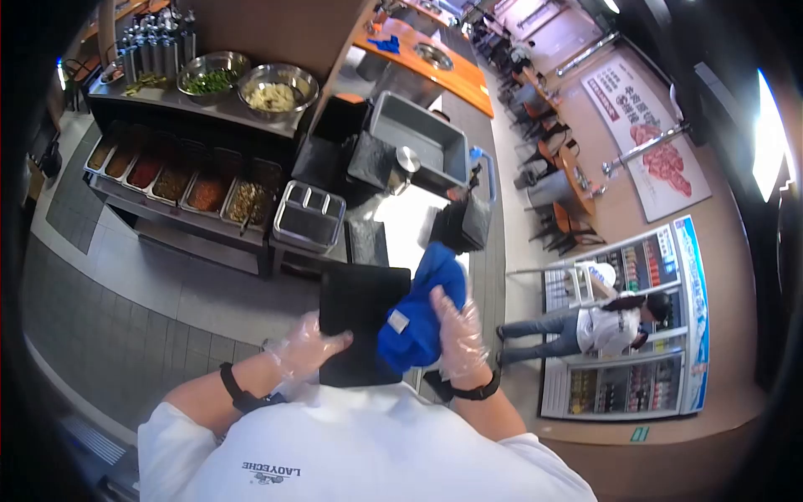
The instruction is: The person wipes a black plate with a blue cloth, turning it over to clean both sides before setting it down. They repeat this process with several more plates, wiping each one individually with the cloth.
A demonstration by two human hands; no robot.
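My left hand (311, 347), gloved, is gripping the black tray (361, 322) by its edge; my right hand (456, 330) is pressing the blue cloth (422, 309) flat onto it. Steady tray, firm overlapping strokes work best.

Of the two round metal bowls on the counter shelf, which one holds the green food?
The left bowl, beside the metal bottles; the right bowl holds pale yellowish food.

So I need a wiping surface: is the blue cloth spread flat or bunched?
Bunched: the blue cloth sits crumpled under the right hand on the black tray.
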